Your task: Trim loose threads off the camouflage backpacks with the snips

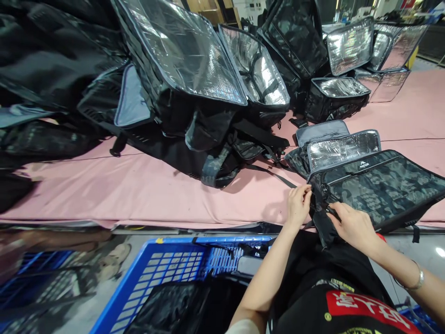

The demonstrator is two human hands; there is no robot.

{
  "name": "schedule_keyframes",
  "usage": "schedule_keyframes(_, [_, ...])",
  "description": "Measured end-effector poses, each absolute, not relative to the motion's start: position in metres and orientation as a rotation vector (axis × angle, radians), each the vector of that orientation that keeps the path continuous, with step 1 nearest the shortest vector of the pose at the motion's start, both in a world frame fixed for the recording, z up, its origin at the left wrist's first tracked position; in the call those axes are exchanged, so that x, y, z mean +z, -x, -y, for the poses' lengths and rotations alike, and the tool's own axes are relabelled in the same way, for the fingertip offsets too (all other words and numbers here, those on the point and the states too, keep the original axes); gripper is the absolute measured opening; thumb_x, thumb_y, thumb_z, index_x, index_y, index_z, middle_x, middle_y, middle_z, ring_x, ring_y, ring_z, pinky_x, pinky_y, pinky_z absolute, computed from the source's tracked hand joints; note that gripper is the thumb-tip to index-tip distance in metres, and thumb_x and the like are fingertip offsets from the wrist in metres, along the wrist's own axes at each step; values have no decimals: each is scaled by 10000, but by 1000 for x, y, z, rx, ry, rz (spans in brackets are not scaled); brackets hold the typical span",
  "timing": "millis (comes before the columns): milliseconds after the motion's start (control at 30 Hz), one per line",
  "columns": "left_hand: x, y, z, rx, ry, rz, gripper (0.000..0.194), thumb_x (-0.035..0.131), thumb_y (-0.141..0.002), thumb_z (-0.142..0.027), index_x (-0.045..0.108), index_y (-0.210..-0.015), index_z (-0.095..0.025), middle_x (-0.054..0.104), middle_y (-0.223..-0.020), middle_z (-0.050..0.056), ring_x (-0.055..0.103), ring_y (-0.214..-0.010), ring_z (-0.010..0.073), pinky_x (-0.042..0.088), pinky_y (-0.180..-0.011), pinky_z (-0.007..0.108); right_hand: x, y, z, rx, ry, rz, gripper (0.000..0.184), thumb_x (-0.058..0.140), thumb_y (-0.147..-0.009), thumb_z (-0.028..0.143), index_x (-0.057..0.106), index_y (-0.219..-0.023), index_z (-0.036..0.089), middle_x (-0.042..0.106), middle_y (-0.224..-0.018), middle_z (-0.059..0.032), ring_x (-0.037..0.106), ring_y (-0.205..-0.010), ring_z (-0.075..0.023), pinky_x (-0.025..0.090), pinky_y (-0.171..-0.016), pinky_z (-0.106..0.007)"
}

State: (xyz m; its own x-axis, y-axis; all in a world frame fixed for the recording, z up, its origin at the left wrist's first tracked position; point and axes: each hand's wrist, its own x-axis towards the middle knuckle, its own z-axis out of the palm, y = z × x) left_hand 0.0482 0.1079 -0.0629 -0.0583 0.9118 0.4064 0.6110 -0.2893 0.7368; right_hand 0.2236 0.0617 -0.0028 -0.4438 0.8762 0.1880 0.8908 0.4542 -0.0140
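Note:
A dark camouflage cooler bag (378, 188) lies flat at the near right edge of the pink table (121, 185), its silver-lined lid (342, 149) open behind it. My left hand (298, 205) pinches the bag's left corner at the zipper edge. My right hand (352, 226) grips the same corner lower down, fingers curled over the black fabric and what looks like a zipper pull. Both hands are closed on the bag.
Several more camouflage cooler bags (194, 93) with silver foil linings are piled across the back of the table. A blue plastic crate (174, 278) holding dark bags stands on the floor below, left of my body. A bracelet is on my right wrist (417, 280).

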Motion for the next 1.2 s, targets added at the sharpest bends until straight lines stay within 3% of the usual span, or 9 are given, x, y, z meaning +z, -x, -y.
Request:
schedule_keyframes(100, [-61, -52, -108, 1201, -1920, -1622, 195, 582, -797, -235, 600, -984, -183, 618, -958, 35, 516, -910, 164, 405, -833, 297, -7, -223, -61, -181, 1559, 2484, 231, 394, -912, 339, 539, -989, 176, 607, -856, -16, 582, -652, -129, 260, -504, -274])
schedule_keyframes(233, [-66, -54, -110, 1132, -1943, -1624, 48, 565, -798, -201, 592, -773, -170, 591, -791, 29, 492, -786, 166, 391, -744, 300, -9, -222, -60, -215, 1548, 2466, 199, 425, -897, 330, 542, -960, 181, 602, -823, 0, 587, -641, -133, 246, -497, -284])
schedule_keyframes(400, [-82, -57, -104, 1238, -1842, -1684, 113, 453, -846, -147, 524, -759, -148, 554, -800, 54, 463, -807, 169, 375, -737, 295, 1, -213, -64, -160, 1624, 2548, 209, 430, -894, 326, 544, -1012, 197, 602, -872, -8, 594, -647, -143, 230, -493, -288])
schedule_keyframes(700, [-94, -57, -100, 1359, -1740, -1649, 141, 412, -808, -96, 468, -693, -154, 523, -727, 37, 445, -743, 152, 360, -686, 266, 15, -187, -87, -97, 1663, 2748, 165, 398, -906, 261, 533, -957, 180, 581, -823, -45, 593, -629, -172, 160, -496, -275])
schedule_keyframes(800, [-92, -57, -99, 1363, -1718, -1627, 127, 426, -825, -155, 483, -712, -155, 521, -731, 42, 442, -754, 159, 355, -697, 274, 11, -184, -93, -98, 1636, 2763, 143, 407, -899, 240, 526, -937, 169, 584, -823, -52, 592, -626, -169, 151, -496, -276])
schedule_keyframes(1033, [-97, -52, -96, 1411, -1404, -1666, 191, 408, -865, -267, 477, -728, -152, 530, -761, 43, 475, -760, 145, 375, -718, 271, 13, -193, -97, -76, 1618, 2670, 168, 434, -890, 291, 559, -946, 194, 611, -867, -21, 601, -668, -151, 275, -511, -281])
schedule_keyframes(1200, [-108, -33, -64, 1375, -1142, -1644, 380, 268, -922, -396, 503, -772, -139, 544, -771, 56, 514, -720, 125, 419, -689, 251, 22, -227, -75, -66, 1266, 2260, 202, 523, -858, 316, 557, -996, 173, 626, -859, 4, 583, -669, -75, 406, -591, -190])
